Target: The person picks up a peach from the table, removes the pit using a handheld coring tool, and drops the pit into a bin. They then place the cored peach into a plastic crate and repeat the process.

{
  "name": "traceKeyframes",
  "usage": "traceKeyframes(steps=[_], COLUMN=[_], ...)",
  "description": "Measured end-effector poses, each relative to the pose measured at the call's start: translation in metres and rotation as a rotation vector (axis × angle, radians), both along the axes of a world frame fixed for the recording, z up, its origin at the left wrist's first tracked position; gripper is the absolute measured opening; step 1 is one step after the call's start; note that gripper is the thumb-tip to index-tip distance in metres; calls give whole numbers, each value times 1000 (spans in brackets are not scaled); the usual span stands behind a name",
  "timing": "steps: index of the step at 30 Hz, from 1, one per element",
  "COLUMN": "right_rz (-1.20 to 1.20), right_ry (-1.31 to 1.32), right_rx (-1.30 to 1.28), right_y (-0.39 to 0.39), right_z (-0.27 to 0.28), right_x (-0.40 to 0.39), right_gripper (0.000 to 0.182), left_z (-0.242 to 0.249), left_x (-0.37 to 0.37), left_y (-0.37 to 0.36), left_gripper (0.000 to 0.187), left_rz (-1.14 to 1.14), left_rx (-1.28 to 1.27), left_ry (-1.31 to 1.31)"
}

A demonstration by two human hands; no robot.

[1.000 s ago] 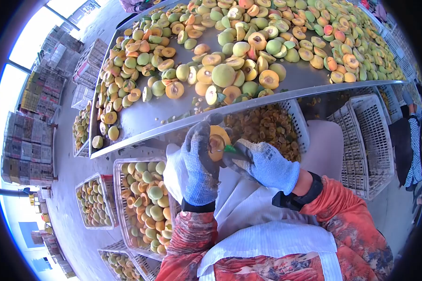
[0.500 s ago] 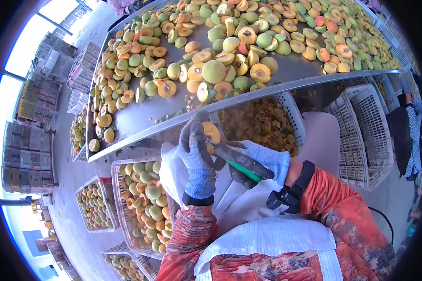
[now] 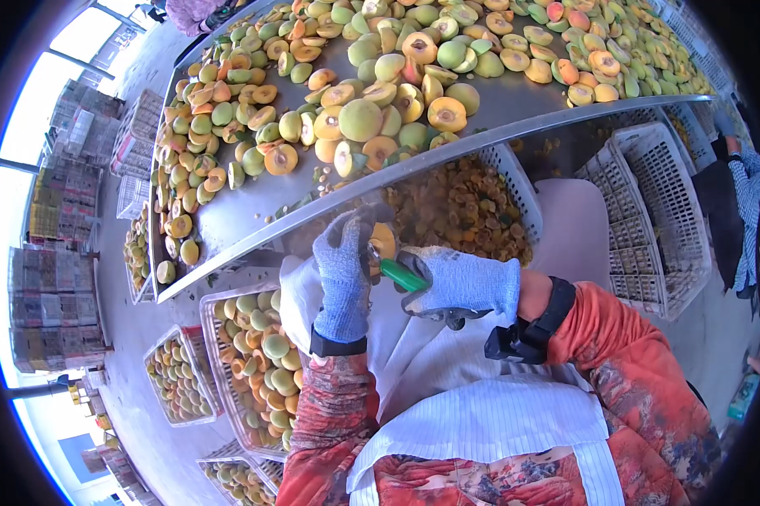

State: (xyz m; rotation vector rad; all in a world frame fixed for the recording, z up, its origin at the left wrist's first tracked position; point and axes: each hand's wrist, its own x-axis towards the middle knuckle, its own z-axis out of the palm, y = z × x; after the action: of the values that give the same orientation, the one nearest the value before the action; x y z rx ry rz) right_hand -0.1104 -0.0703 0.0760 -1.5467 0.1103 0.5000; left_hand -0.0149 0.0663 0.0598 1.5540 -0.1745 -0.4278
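Observation:
My left hand (image 3: 343, 274), in a blue glove with a dark coated palm, is closed around a peach half (image 3: 384, 241), its orange flesh facing right. My right hand (image 3: 471, 284), gloved alike, grips a green-handled tool (image 3: 403, 275). The tool's handle points toward the fruit; its working end is hidden behind the left fingers and the peach. Both hands are close together above my lap, just in front of the metal table's edge (image 3: 312, 207). Cut and whole peaches (image 3: 361, 121) lie heaped on that table.
Below the table edge stands a crate (image 3: 515, 181) holding brownish-orange scraps (image 3: 472, 207). Crates of peaches (image 3: 262, 354) are on the floor at left, with nested white crates (image 3: 662, 228) at right. Stacked crates (image 3: 55, 287) line the far left. Another person's sleeve (image 3: 196, 15) shows at top left.
My right hand has turned, so more of the green handle shows, closer to the peach half. The left hand still holds the fruit. The whole view has shifted slightly.

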Motion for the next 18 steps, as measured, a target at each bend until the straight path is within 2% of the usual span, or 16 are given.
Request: traceKeyframes(steps=[1, 3, 4, 5, 7, 9, 11, 15, 18], right_rz=[32, 101, 77, 73, -62, -94, -144, -302, -309], right_ry=[77, 239, 262, 260, 97, 126, 170, 178, 136], right_rx=[157, 472, 621, 621, 787, 794, 871, 787, 720], right_y=[-5, -13, -16, -17, -21, -31, -38, -42, -43], right_z=[-2, -8, -14, -22, -34, -33, -27, -13, -7], right_x=[1, -2, -5, -8, -12, -21, -29, -33, -35], right_gripper=[30, 41, 47, 47, 40, 44, 45, 47, 41], left_z=[4, 14, -3, 0, 12, 4, 3, 1, 2], left_x=[-1, -9, -5, -5, -5, -4, -11, -11, -16], left_y=[-1, -5, -8, -15, -31, -44, -56, -69, -71], left_gripper=[26, 27, 30, 30, 32, 34, 34, 33, 34], left_rz=[-9, -86, -49, -53, -24, -87, -51, -50, -7], left_rx=[4, 92, 31, 29, -336, -363, -517, -588, -608], left_ry=[-2, -345, -491, -491, 153, 132, 433, 603, 574])
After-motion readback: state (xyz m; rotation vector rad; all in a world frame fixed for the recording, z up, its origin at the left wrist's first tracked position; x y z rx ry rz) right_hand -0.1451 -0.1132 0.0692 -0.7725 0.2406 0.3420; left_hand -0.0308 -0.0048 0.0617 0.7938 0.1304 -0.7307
